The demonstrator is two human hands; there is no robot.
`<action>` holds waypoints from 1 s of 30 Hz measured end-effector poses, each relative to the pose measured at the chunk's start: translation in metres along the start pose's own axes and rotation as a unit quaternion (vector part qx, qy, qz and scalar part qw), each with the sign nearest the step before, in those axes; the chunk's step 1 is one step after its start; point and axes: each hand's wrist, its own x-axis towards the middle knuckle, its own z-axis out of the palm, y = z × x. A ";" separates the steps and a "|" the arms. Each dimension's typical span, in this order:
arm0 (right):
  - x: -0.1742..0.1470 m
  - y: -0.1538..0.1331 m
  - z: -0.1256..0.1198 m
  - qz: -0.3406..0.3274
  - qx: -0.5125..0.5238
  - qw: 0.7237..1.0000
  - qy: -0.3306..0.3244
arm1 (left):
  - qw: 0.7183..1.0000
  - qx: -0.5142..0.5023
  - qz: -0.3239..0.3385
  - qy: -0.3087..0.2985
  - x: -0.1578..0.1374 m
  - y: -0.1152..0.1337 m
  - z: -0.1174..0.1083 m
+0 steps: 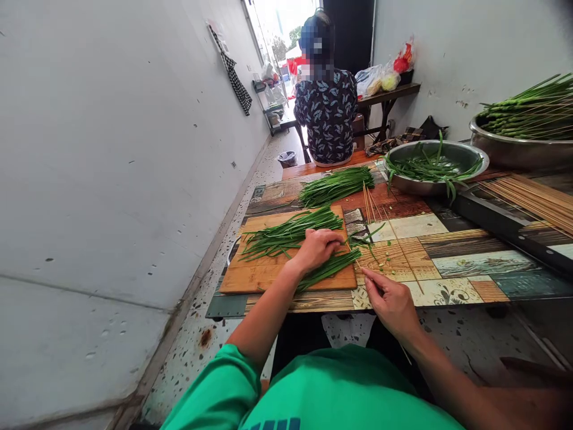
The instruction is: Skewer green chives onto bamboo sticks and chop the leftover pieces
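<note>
Head view: flat wooden board [268,278]. Long, slender green chives [284,237] lie in bunches on board and beyond it. Left hand [319,246] over board, fingers curled near chives' ends; cannot tell grip. Right hand [389,295] just right of board, thumb and fingers pinched on thin wooden skewer [361,266]. Right of board: round shiny metal bowl [414,187], ribbon-like leaves [421,169] inside.

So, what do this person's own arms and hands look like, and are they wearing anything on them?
Both the left hand and right hand are bare, with no gloves or watch visible. The shirt is bright green, with dark marking at the picture's bottom edge. Its left sleeve leaves the forearm uncovered; the right one can't be made out.
</note>
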 end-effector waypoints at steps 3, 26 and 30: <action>0.000 0.001 0.001 0.002 0.000 1.000 0.004 | 0.998 -0.007 0.044 -0.037 -0.008 0.007 -0.002; -0.008 0.008 0.003 0.011 -0.009 0.998 0.063 | 0.975 0.211 -0.058 -0.034 -0.035 -0.045 -0.060; -0.008 0.011 0.003 0.036 -0.010 0.998 0.050 | 0.994 -0.027 -0.098 -0.047 -0.036 -0.073 -0.073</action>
